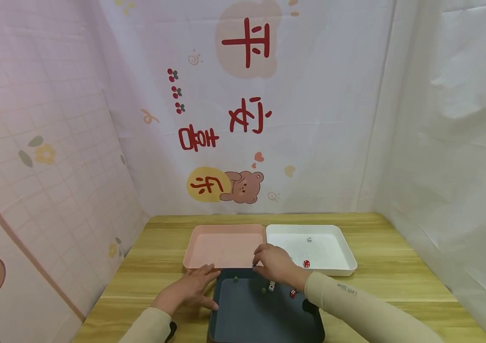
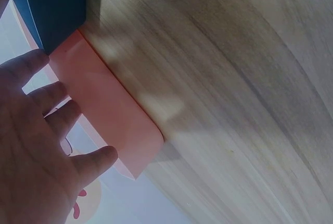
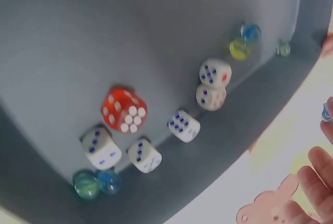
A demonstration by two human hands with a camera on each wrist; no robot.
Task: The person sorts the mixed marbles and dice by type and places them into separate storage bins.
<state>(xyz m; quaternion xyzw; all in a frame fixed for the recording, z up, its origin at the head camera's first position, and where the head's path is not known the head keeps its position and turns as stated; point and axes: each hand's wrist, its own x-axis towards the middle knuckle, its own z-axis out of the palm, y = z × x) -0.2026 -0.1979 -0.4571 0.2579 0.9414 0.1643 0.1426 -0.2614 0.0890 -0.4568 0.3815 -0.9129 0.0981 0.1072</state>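
My right hand point(image 1: 279, 264) is over the far rim of a dark blue-grey tray point(image 1: 264, 319), near where the pink and white trays meet. Between its fingertips it pinches a blue glass marble point(image 3: 326, 112), partly cut off by the right wrist view's edge. Inside the dark tray lie a red die point(image 3: 125, 110), several white dice point(image 3: 183, 126) and several glass marbles point(image 3: 87, 185). My left hand point(image 1: 189, 288) is spread at the tray's left side, fingers extended, touching its rim; in the left wrist view a fingertip meets the tray's corner.
Behind the dark tray stand a pink tray point(image 1: 226, 245) and, to its right, a white tray point(image 1: 337, 252). The white one holds a red die point(image 1: 306, 263) and a white die point(image 1: 309, 239). Printed cloth point(image 1: 329, 119) hangs behind and beside the wooden table point(image 1: 397, 281).
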